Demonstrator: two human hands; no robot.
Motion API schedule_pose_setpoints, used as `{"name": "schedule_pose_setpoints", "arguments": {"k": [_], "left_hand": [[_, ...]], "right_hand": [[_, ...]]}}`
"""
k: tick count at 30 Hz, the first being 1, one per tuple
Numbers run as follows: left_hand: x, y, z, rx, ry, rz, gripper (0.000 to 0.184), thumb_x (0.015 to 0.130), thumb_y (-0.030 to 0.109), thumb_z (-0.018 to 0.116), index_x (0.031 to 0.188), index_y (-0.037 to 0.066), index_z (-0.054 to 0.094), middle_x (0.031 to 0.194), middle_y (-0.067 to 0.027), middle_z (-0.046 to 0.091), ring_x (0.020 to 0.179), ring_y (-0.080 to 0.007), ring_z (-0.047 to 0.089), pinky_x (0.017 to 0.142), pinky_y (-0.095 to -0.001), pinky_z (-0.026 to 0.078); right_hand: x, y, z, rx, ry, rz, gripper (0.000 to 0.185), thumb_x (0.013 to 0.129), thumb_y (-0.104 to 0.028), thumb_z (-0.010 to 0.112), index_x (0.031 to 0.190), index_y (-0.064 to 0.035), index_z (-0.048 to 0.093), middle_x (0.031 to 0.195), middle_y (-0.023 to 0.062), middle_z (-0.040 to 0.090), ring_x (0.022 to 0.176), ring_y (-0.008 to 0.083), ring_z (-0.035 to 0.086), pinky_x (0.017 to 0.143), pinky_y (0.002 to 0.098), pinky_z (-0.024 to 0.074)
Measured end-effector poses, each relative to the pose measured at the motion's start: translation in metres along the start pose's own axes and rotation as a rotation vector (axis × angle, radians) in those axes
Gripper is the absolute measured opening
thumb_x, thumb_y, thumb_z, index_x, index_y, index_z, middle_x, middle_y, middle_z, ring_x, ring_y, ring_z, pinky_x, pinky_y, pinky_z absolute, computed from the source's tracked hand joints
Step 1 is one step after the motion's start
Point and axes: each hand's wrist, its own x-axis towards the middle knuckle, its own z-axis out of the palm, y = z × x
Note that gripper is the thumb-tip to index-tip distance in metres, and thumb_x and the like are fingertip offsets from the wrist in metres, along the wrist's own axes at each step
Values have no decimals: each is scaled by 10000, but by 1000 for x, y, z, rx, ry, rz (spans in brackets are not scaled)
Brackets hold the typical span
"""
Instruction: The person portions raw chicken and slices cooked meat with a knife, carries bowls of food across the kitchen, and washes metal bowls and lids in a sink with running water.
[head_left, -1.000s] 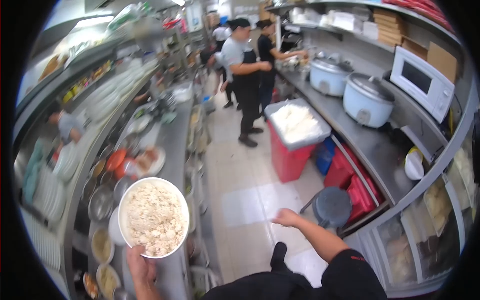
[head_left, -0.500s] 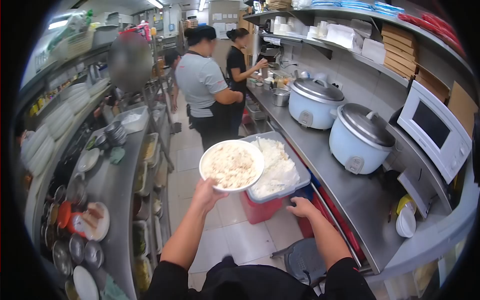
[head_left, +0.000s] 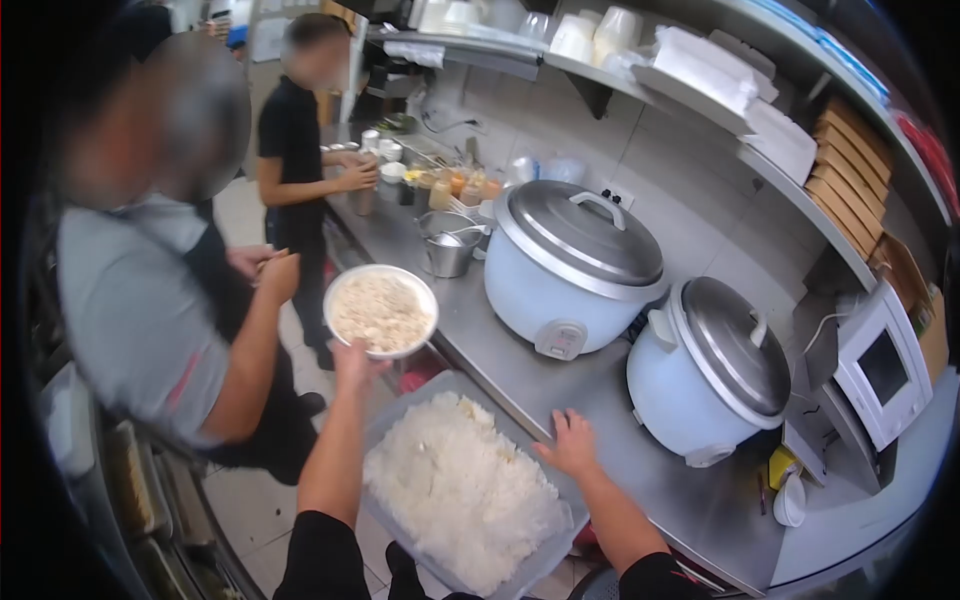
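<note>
My left hand grips the near rim of a white bowl. Pale, crumbly food with light brown bits fills the bowl. My right hand is empty, its fingers spread at the edge of the steel counter; whether the fingertips press on it is hard to tell. Between my arms, lower down, sits a grey plastic tub heaped with white cooked rice.
Two large blue rice cookers with metal lids stand on the counter. A steel pot holds a utensil. A co-worker in grey stands close on the left; another in black works further back. A microwave is at right.
My view has swung right and closer to the counter. The bowl has moved forward, away from the tub, towards the counter's far stretch. My right hand has risen to the counter edge, fingers spreading.
</note>
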Motion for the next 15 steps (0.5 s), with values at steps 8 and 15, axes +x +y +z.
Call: {"name": "schedule_pose_setpoints", "arguments": {"k": [8,15], "left_hand": [[232,-5,40,-13,60,-21,450,892,46,381,1337,-13,408,1130,-198,619,846,-292,694,540,-325,586],[337,-34,32,118,-17,-100,382,987,194,444,1321,10,461,1120,-158,630,826,-235,684,529,-264,555]], "right_hand": [[37,-27,9,-164,24,113,856,636,-520,818,1343,-151,508,1248,194,438,1131,378,421,943,498,349],[47,-29,10,-234,-33,117,907,615,-528,830,1356,-141,479,1268,214,426,1128,395,421,947,512,345]]}}
